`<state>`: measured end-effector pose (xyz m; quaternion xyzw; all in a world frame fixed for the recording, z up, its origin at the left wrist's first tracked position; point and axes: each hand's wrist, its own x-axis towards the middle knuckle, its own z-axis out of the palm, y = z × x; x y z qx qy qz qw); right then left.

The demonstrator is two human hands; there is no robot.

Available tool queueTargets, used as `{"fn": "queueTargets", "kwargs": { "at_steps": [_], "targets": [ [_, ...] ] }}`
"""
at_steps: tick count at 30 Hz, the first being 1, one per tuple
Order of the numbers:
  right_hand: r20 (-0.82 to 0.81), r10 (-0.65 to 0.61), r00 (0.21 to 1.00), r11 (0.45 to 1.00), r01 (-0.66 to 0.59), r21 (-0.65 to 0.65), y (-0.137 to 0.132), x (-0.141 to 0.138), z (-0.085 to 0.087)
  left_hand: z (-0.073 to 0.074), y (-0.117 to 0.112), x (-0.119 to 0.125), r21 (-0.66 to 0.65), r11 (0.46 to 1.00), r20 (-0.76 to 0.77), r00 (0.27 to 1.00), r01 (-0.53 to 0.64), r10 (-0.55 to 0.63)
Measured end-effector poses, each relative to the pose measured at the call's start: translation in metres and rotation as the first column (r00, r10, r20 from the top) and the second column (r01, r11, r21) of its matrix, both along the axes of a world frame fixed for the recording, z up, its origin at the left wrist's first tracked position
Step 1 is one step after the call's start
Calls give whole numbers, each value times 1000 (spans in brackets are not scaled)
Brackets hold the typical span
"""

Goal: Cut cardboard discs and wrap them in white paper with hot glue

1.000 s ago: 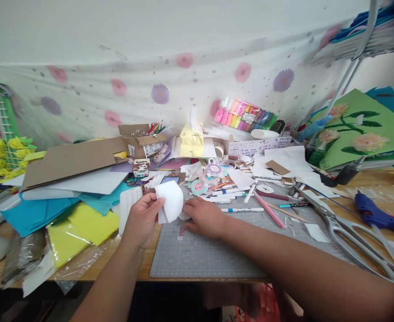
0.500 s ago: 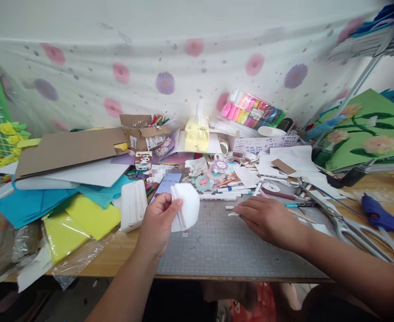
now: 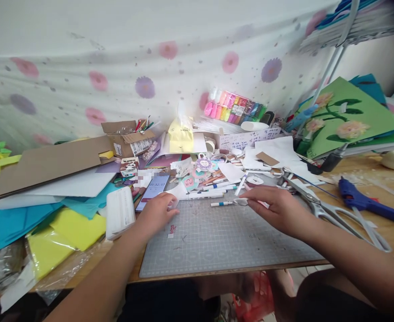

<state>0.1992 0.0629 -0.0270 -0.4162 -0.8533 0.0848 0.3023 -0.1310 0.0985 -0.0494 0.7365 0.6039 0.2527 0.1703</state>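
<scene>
My left hand point(image 3: 158, 213) is low over the left part of the grey cutting mat point(image 3: 200, 250), thumb and curled forefinger apart. Just past its fingertips lies a white paper piece point(image 3: 179, 191), partly hidden behind them. On the mat's far side my right hand point(image 3: 274, 209) has its fingers drawn together around something small and whitish that I cannot make out. A white marker with a blue band point(image 3: 221, 204) points left from beside those fingertips. More markers point(image 3: 205, 195) lie behind the mat's bare area.
A phone point(image 3: 153, 192) and a white box point(image 3: 120, 212) stand left of the mat. Large scissors point(image 3: 321, 208) and a blue glue gun point(image 3: 368, 201) lie to the right. Behind are paper cutouts point(image 3: 203, 163), a yellow tissue pack point(image 3: 181, 136) and a cardboard box point(image 3: 130, 141).
The stacked white paper held up in my left hand is no longer raised; that hand has lowered beside white paper. More of the marker shows by my right hand. The view has turned right.
</scene>
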Motion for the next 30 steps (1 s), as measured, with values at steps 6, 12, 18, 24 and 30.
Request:
{"fn": "queueTargets", "kwargs": {
  "at_steps": [6,12,18,24,30],
  "targets": [
    [-124,-44,991,992,29,-121,-3,13,1,-4,4,0,15,991,118,984,-133,130],
    [-502,-325,802,834,-6,-551,-3,37,1,16,-4,5,-34,967,495,836,-253,236],
    [-675,-520,524,740,-120,-662,-5,53,-3,41,-32,31,-140,987,758,633,-79,158],
    [-718,-419,555,786,-173,-593,-10,54,-3,40,-45,60,-1,996,640,766,-85,66],
    [-555,-417,719,846,84,-527,-13,56,3,3,-76,113,238,830,-413,827,504,-383]
  ]
}}
